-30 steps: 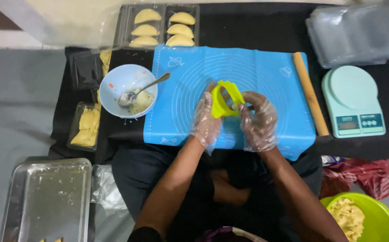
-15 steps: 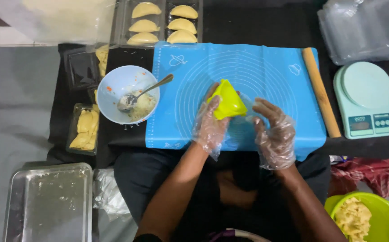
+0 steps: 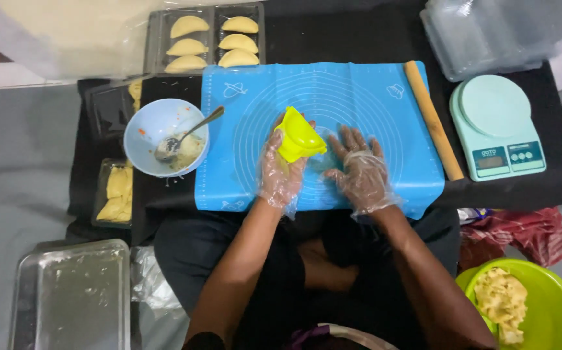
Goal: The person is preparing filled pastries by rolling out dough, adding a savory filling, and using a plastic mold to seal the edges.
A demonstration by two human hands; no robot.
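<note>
The right hand (image 3: 360,174) is now lying flat, fingers spread, on the blue mat (image 3: 384,84); left hand (image 3: 282,170) is pinching the yellow mould (image 3: 299,137), which could slip from the thin glove.

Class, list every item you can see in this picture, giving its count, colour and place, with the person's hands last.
Mat: one, blue, centre.
Press mould: one, yellow, in left hand.
Rolling pin: one, wooden, mat's right edge.
Scale: one, pale green, right.
Bowl: one, pale blue, left, spoon inside.
Pastries: six, yellow, black tray, top.
Metal tray: one, silver, bottom left.
Green bowl: one, bottom right, dough inside.
Left hand: gloved, holding mould.
Right hand: gloved, flat on mat.
</note>
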